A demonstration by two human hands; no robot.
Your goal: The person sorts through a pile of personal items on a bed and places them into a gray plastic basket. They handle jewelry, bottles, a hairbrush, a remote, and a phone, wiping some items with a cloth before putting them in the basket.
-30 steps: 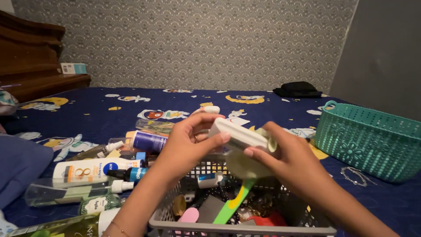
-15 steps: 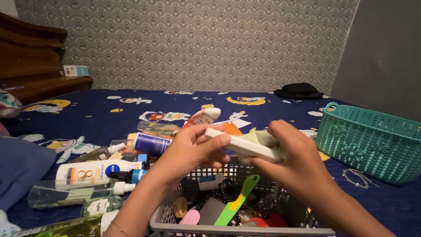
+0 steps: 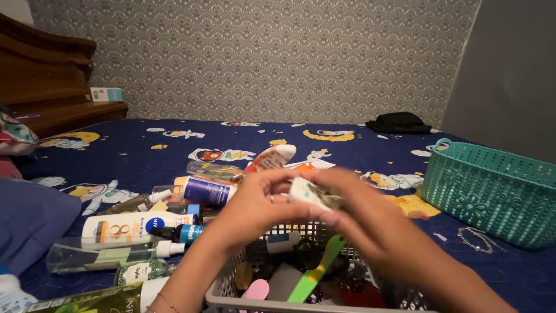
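Both hands meet over the grey wire basket [image 3: 229, 297]. The left hand [image 3: 255, 206] curls closed around one end of a small white case [image 3: 307, 193], thumb on top and fingers beneath. The right hand [image 3: 362, 217] closes on its other end, pressing a pale cloth [image 3: 335, 201] against it, though motion blur makes that contact hard to confirm. Directly below the grip, a green-and-yellow tool [image 3: 317, 271] stands tilted in the basket. Left of the grip lie lotion and spray bottles [image 3: 133, 226].
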